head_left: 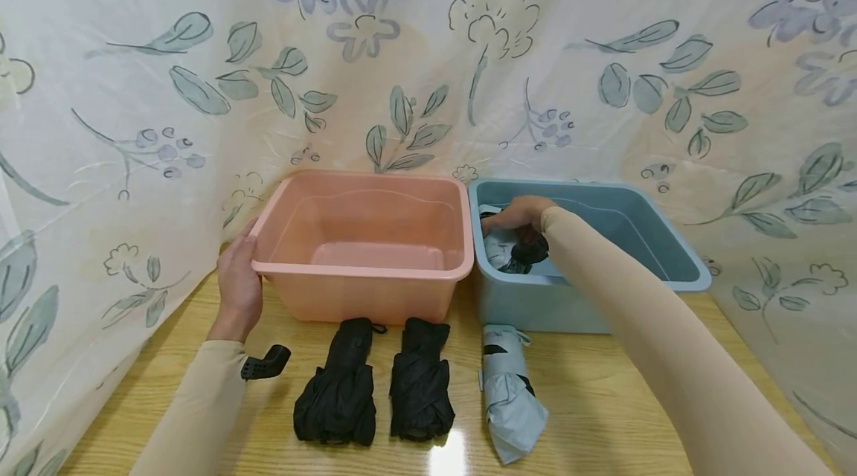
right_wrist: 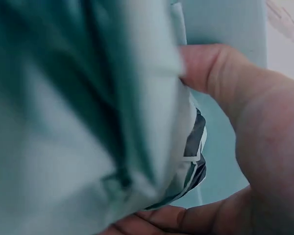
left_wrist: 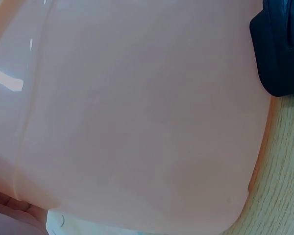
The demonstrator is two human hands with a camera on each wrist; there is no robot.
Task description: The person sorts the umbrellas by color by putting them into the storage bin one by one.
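My left hand (head_left: 239, 284) grips the left rim of the pink plastic basin (head_left: 375, 294); the left wrist view is mostly filled by the basin's side wall (left_wrist: 137, 112), fingers (left_wrist: 14, 213) at its lower left edge. My right hand (head_left: 521, 214) reaches into the left end of the blue basin (head_left: 549, 305). There it holds a folded light blue umbrella (head_left: 498, 247), with thumb (right_wrist: 206, 66) on one side and fingers curled under the other. In the right wrist view the umbrella's fabric (right_wrist: 78, 161) shows dark patches and partly covers the fingers.
Two folded black umbrellas (head_left: 341, 394) (head_left: 422, 387) lie on the wooden table (head_left: 589, 401) before the pink basin. Another folded light blue umbrella (head_left: 512, 401) lies before the blue basin. A floral curtain (head_left: 415, 52) hangs behind and at both sides. A black wrist mount (head_left: 266, 363) juts from the left sleeve.
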